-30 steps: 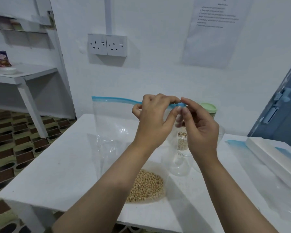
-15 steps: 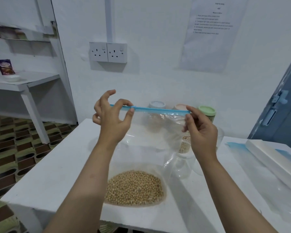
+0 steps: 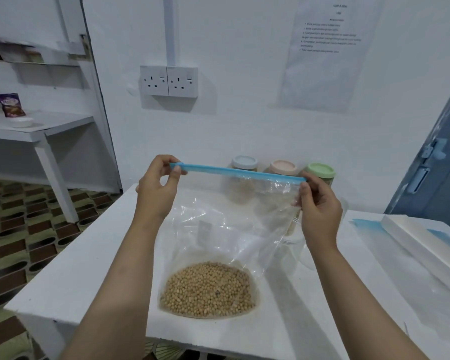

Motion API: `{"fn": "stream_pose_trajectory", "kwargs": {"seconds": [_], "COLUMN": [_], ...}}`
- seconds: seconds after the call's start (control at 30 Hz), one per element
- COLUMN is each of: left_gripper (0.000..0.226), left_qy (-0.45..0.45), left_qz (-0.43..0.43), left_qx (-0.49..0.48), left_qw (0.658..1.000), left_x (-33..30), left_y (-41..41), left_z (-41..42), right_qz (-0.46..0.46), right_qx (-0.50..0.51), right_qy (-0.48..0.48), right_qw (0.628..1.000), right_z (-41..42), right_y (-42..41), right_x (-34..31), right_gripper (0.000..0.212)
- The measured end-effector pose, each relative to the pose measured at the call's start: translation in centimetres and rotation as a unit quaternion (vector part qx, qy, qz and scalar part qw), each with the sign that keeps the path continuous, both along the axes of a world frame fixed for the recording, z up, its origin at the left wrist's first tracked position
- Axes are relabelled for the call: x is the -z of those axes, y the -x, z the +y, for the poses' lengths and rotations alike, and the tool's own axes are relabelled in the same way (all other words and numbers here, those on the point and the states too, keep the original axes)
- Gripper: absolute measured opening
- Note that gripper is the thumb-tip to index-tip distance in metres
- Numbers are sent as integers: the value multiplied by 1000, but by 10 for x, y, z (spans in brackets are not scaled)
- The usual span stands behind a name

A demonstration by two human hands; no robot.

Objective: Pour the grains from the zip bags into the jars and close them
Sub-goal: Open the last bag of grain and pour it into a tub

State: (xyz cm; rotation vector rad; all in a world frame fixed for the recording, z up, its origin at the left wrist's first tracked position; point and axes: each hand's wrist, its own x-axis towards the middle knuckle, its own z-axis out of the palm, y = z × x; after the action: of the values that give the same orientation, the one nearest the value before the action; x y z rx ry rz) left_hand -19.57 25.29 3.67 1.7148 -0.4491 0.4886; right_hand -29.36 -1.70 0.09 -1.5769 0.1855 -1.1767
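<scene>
Head view, the only one: my left hand [image 3: 157, 189] pinches the left end of the blue zip strip [image 3: 238, 172] between thumb and curled fingers, and my right hand [image 3: 320, 203] pinches the right end the same way; neither hand holds anything else. The zip bag [image 3: 218, 229] hangs between them over the white table [image 3: 83, 255], its bottom resting on the tabletop near the front edge, with the soybeans [image 3: 208, 291] heaped in that bottom corner. The strip's long axis runs left to right, dipping slightly toward the right, and the mouth points upward; the bag's body slopes down toward me. I cannot tell whether the seal is parted or closed along its length. An open clear jar [image 3: 291, 245] stands just behind the bag's right side, partly hidden by the film and my right wrist. Three lidded jars [image 3: 283, 168] stand in a row at the wall. Risks, as I judge them: the bag sits close to the table's front edge, so a careless lift could drag beans over it; a wide, floppy mouth tipped at a narrow jar would scatter grain; swinging the loaded bag could knock the empty jar over.
</scene>
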Motion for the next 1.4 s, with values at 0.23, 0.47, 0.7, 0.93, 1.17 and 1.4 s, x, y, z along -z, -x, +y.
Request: {"fn": "stream_pose_trajectory", "kwargs": {"seconds": [0.23, 0.47, 0.7, 0.93, 1.17, 1.4], "left_gripper": [19, 17, 14, 44, 50, 58], "left_qy": [74, 59, 103, 18, -124, -96], "left_qz": [17, -24, -21, -69, -42, -45], "left_qx": [31, 59, 95, -9, -84, -40], "left_qw": [997, 996, 990, 997, 988, 994], "left_x": [-18, -24, -26, 35, 110, 86], "left_y": [21, 42, 49, 69, 88, 53], "left_z": [-18, -32, -32, -27, -31, -20], "right_qz": [64, 40, 79, 103, 100, 81], "right_qx": [131, 104, 78, 115, 132, 103], "right_qy": [304, 445, 515, 539, 524, 515], "right_qw": [941, 889, 850, 828, 835, 847], "right_z": [13, 49, 60, 42, 45, 50], "right_y": [9, 32, 17, -4, -7, -6], "right_x": [-6, -18, -35, -29, -24, -42], "right_gripper": [38, 39, 49, 46, 44, 50]}}
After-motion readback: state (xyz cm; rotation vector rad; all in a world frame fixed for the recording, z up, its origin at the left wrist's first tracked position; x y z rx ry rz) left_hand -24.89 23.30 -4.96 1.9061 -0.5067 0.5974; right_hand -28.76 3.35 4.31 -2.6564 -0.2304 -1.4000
